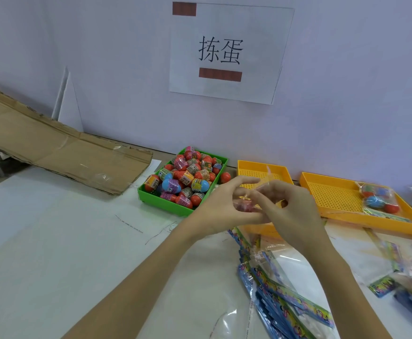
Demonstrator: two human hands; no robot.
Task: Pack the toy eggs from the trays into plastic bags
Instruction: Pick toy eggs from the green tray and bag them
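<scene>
the plastic bag (pixel 261 189) is clear and thin, with a reddish shape showing dimly through its lower part; whether that shape is an egg cannot be told. the bag is held above the table (pixel 53 241), in front of the near yellow tray (pixel 251 166). both hands meet at it: the left hand (pixel 220 209) comes in from the lower left with its thumb and fingers curled and pinching the bag's left side, index finger stretched forward over the top. the right hand (pixel 290 211) comes in from the lower right, back of the hand toward the camera, fingers bent and pinching the bag's right side. just left of the grip and beyond it stands the green tray (pixel 165 204), heaped with toy eggs (pixel 187 177) in red, blue and yellow with printed wrap bands; one red egg (pixel 225 177) lies outside it, between the green tray and the near yellow tray. well to the right of the grip, the far yellow tray (pixel 334 192) holds a filled bag (pixel 377 198) with blue and red eggs inside. below the grip, toward the person, lies a stack of empty bags (pixel 280 297) with printed header strips. far left of the grip, flattened cardboard (pixel 53 148) leans at the wall.
</scene>
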